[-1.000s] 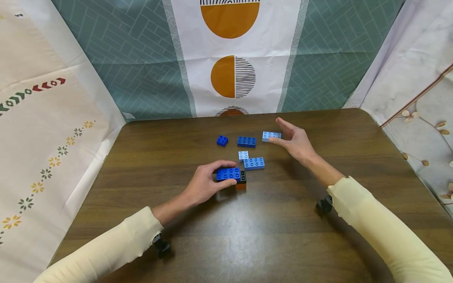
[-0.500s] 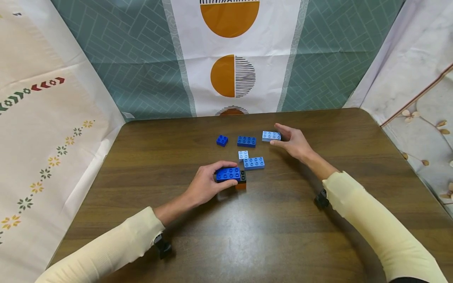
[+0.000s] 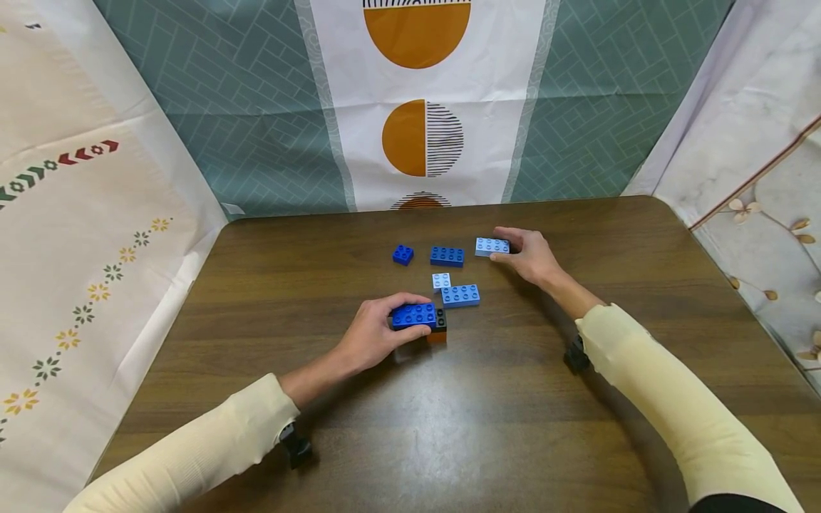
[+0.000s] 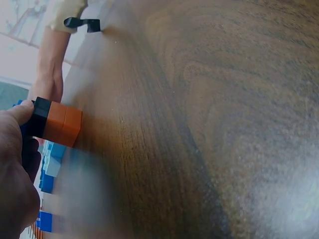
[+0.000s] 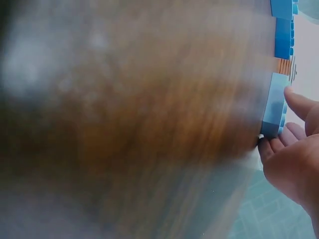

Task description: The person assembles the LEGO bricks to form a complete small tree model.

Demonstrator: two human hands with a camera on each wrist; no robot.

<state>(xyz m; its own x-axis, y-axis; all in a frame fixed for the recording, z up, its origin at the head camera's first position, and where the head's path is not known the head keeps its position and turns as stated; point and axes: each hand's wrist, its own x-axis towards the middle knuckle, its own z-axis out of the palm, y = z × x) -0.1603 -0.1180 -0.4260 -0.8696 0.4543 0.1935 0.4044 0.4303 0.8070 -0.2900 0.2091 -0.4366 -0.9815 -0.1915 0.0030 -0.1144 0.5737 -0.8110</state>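
My left hand [image 3: 370, 329] grips a blue 2x4 toy brick [image 3: 413, 314] between thumb and fingers. That brick sits atop a black brick [image 3: 440, 318], over orange bricks [image 4: 63, 123]; the hand hides part of this stack. Farther back, my right hand [image 3: 529, 258] is around the right end of a light blue 2x4 brick [image 3: 490, 246], thumb along its front and fingers curled behind. In the right wrist view, the thumb tip is right at the light blue brick [image 5: 275, 107], with fingertips at its near end.
Left of the light blue brick lie a dark blue 2x4 brick [image 3: 447, 256] and a small blue 2x2 brick [image 3: 403, 255]. Nearer the stack, a pale 2x2 brick [image 3: 440, 281] adjoins a mid-blue 2x4 brick [image 3: 460, 296]. The wooden table [image 3: 288, 263] ends at a hanging cloth [image 3: 269, 142].
My right hand has drawn its thumb back from over the light blue brick and narrowed its fingers around the brick's right end. The left hand and its stack stay in place.
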